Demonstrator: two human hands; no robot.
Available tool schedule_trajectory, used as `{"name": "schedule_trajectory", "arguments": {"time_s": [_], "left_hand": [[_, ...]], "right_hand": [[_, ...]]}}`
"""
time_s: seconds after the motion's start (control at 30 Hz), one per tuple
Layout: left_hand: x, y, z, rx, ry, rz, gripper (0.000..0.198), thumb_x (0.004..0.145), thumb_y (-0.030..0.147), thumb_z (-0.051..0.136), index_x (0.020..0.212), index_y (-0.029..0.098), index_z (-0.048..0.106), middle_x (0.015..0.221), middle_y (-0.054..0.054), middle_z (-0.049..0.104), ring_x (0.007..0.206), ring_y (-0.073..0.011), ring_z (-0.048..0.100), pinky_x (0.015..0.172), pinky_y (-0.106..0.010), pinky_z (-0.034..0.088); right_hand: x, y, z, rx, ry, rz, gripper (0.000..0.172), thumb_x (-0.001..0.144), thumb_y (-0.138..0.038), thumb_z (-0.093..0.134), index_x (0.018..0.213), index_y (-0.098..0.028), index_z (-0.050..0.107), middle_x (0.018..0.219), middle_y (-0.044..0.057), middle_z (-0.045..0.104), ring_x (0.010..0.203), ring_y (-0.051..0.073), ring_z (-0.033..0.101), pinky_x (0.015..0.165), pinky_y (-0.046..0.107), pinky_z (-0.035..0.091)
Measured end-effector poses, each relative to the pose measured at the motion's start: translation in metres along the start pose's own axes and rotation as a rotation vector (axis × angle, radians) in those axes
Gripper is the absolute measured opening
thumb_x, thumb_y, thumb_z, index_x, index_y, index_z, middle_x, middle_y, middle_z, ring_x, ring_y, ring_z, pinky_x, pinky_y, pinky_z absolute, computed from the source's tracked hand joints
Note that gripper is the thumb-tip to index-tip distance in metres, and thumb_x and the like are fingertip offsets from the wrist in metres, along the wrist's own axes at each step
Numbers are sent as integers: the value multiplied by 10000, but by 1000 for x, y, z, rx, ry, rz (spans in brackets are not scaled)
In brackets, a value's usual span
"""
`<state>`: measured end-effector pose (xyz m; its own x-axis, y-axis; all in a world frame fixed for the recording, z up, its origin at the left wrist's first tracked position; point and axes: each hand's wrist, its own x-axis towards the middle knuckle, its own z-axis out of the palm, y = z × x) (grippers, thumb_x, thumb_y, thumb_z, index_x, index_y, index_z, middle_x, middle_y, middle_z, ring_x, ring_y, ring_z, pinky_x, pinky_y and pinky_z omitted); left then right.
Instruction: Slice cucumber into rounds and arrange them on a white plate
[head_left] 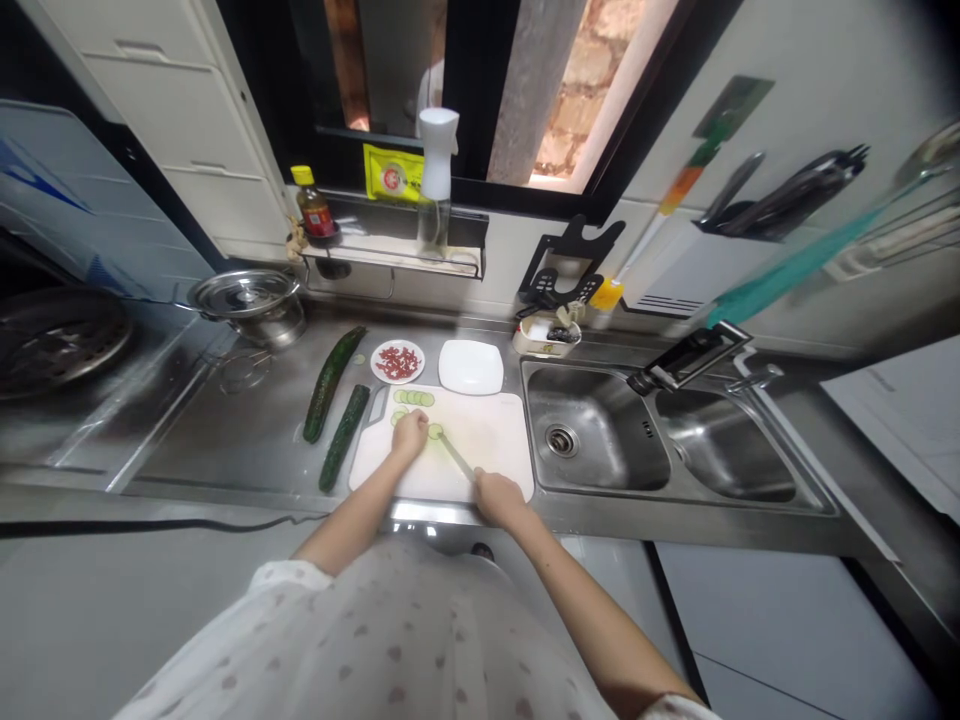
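Observation:
My right hand (499, 497) is wrapped round the handle of a kitchen knife (457, 458). Its blade slants up and left across the white cutting board (487, 430), and the tip meets a pale green cucumber slice (435, 431). Just left of that slice, my left hand (410, 437) is closed low over the board, its fingers bunched; what lies in them is hidden. More slices peek out beside its knuckles. Behind it, a row of overlapping cucumber slices (414, 398) lies near the board's back left. A cut cucumber (345, 437) and a longer cucumber (334, 385) rest left of the board.
Behind the board stand a plate of chopped red pieces (397, 362) and a white square dish (470, 367). A double steel sink (600, 430) adjoins on the right. A lidded pot (259, 305) is at back left, below a shelf with a spray bottle (436, 170).

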<state>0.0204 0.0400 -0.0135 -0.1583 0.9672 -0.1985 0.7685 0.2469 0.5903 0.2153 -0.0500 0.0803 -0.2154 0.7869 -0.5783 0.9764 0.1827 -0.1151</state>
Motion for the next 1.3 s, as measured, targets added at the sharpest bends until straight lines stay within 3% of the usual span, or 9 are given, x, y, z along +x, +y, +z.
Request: {"name": "schedule_trajectory", "arguments": {"time_s": [1.3], "left_hand": [[2, -1, 1, 3, 7, 12, 204, 809, 113, 499, 899, 172, 671, 899, -74, 703, 871, -194, 627, 786, -267, 446]], "right_hand": [[23, -10, -21, -136, 53, -54, 336, 922, -103, 340, 1143, -129, 592, 1023, 181, 687, 1003, 247, 658, 775, 330, 495]]}}
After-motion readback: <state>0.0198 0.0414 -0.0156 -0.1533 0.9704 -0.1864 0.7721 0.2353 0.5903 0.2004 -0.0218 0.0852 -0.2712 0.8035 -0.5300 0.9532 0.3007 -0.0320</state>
